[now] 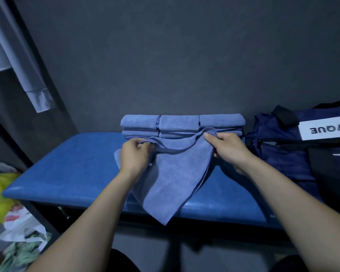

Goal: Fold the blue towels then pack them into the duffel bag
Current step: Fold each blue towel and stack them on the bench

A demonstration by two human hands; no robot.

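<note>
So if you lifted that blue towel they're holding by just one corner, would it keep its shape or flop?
Probably flop: the towel already sags between the left hand and right hand and drapes off the bench to a limp point. It looks thin, so likely light. The folded stacks suggest it holds creases when laid flat.

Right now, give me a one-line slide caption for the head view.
Both hands hold a blue towel over the bench, folded stacks behind.

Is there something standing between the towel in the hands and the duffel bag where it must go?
Nothing visible blocks the way. The towel hangs from the left hand and right hand over the blue bench. The duffel bag sits directly to the right, with only bare bench between them.
</note>
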